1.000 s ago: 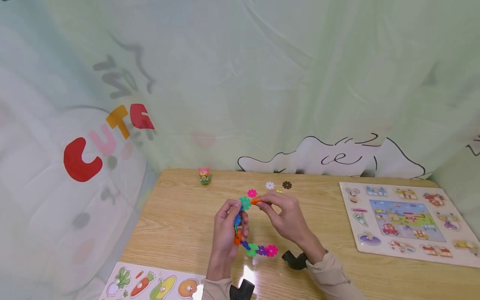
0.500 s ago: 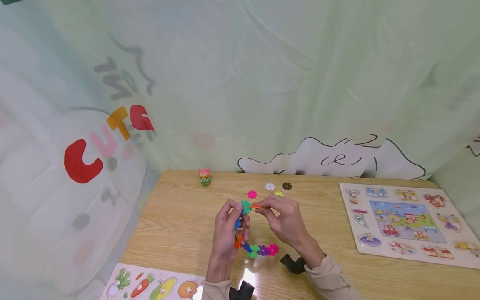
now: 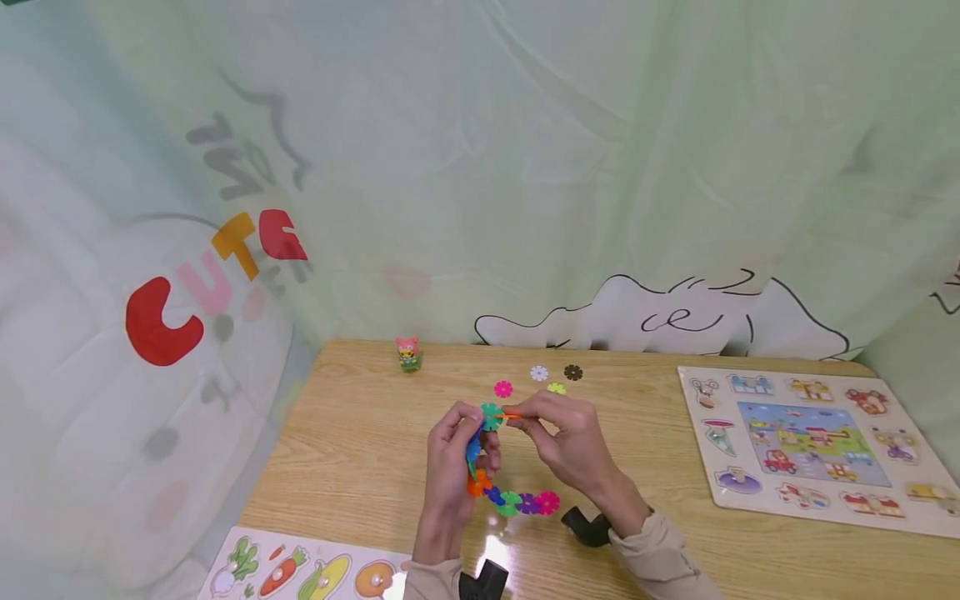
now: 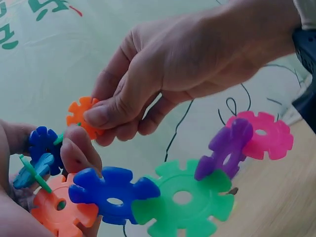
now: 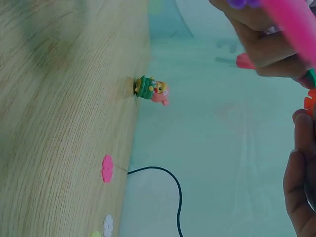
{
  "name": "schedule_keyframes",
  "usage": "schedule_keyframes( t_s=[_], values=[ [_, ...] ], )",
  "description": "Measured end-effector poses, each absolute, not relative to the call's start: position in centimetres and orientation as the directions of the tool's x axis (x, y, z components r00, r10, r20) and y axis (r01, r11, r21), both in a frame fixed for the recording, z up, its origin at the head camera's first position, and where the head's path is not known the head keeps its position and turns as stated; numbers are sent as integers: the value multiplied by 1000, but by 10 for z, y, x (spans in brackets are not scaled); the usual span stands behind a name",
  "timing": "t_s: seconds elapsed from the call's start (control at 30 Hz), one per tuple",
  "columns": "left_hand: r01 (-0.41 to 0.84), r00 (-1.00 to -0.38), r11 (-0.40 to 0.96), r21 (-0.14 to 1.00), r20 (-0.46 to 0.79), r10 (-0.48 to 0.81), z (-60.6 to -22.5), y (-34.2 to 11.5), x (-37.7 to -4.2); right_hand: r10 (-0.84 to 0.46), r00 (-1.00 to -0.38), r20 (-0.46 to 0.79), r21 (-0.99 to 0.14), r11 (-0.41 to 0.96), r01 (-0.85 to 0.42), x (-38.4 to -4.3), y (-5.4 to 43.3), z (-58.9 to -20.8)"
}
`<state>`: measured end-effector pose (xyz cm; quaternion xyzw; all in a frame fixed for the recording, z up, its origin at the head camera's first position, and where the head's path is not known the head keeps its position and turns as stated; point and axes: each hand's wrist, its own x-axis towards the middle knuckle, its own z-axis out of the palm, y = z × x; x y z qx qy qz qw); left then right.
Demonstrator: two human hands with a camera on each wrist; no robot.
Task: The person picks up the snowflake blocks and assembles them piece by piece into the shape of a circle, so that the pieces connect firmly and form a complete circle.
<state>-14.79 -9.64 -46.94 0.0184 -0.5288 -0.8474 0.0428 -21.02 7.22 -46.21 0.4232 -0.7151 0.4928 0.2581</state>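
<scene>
Fingers of the right hand (image 3: 566,425) pinch an orange disc (image 3: 512,416) near its rim, thumb against forefinger; the head view shows it nearly edge-on. The left hand (image 3: 452,467) grips a chain of joined discs (image 3: 509,505), its thumb at the edge of the teal disc (image 3: 491,417) at the upper end. The orange disc sits at the rim of the teal disc, on the side facing the right hand; whether slot has entered slot cannot be confirmed. The step in hand is judged to be a slot-to-slot joint. For a sound result, the two discs should stand crosswise, notch facing notch, with the push running straight along the slot and no twist. Firm left thumb support close behind the teal disc is recommended, so that pressure does not loosen the links below. The trailing end, finishing in a bright pink disc (image 4: 276,139), extends past the left hand and should not snag the right wrist. Further out on the counter (image 3: 360,433), a loose pink disc (image 3: 503,389), a white disc (image 3: 539,373), a yellow-green disc (image 3: 556,388) and a brown disc (image 3: 573,372) lie beyond the hands; a figurine (image 3: 408,353) stands near the far edge.
</scene>
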Motion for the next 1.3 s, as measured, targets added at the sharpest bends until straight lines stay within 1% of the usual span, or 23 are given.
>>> schedule_keyframes(
  t_s=[0.13,0.23,0.3,0.4,0.5,0.6,0.67,0.77,0.83,0.9,1.07,1.17,1.3],
  values=[
    [63,-988,-429,901,-5,-156,-471,-97,-150,-389,-535,750,-509,176,-842,-211,72,-463],
    [61,-985,-410,910,-12,-173,-473,-97,-151,-423,-560,713,-540,179,-822,-211,72,-462],
    [54,-983,-396,917,-19,-180,-473,-97,-152,-446,-566,693,-548,184,-816,-211,73,-462],
    [44,-982,-384,922,-32,-189,-474,-97,-153,-476,-593,650,-566,218,-795,-213,78,-463],
    [44,-981,-390,920,-34,-190,-474,-97,-154,-484,-671,562,-602,317,-733,-220,87,-465],
    [48,-981,-397,917,-31,-191,-475,-98,-155,-444,-786,430,-627,480,-613,-232,99,-472],
    [53,-980,-402,914,-30,-197,-476,-99,-155,-400,-856,328,-616,596,-515,-241,108,-479],
    [60,-978,-408,911,-28,-207,-477,-99,-155,-353,-914,201,-567,718,-403,-253,119,-494],
    [65,-978,-416,907,-26,-209,-477,-99,-155,-347,-927,140,-548,753,-364,-257,124,-503],
    [71,-978,-420,905,-20,-209,-478,-99,-155,-367,-926,93,-542,761,-356,-259,127,-510],
    [93,-980,-421,902,9,-197,-478,-98,-154,-454,-891,16,-477,780,-406,-259,127,-521],
    [104,-982,-415,904,27,-188,-477,-98,-153,-465,-885,-2,-443,794,-416,-258,126,-523],
    [102,-982,-409,907,27,-186,-476,-98,-152,-432,-901,26,-477,787,-391,-258,124,-524]
  ],
)
